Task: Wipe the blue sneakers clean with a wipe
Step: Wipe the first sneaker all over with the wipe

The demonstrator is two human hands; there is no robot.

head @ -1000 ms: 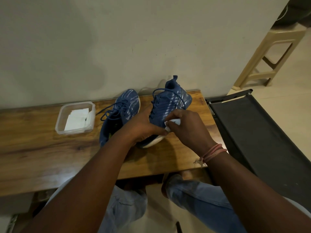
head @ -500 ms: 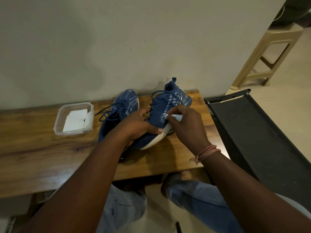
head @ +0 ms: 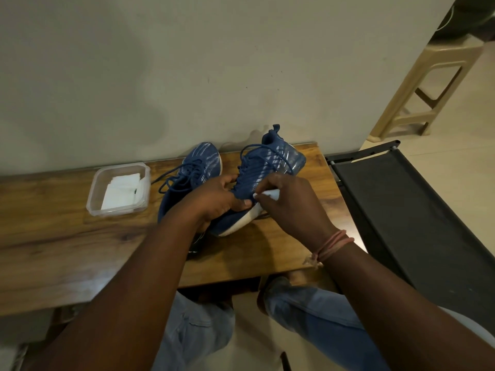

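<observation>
Fingers of right hand pinch white wipe against tilted blue sneaker; left hand grips its side. Second sneaker behind left hand, clear tub of wipes left on wooden table.

Wooden table, beige plastic stool, black fabric frame just beside the table.

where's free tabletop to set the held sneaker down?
Bare wood runs left of the wipe container and along the table near edge. Another patch lies under the right hand, toward the right edge. Crowded: middle back, where the other sneaker, held sneaker and left hand bunch.
</observation>
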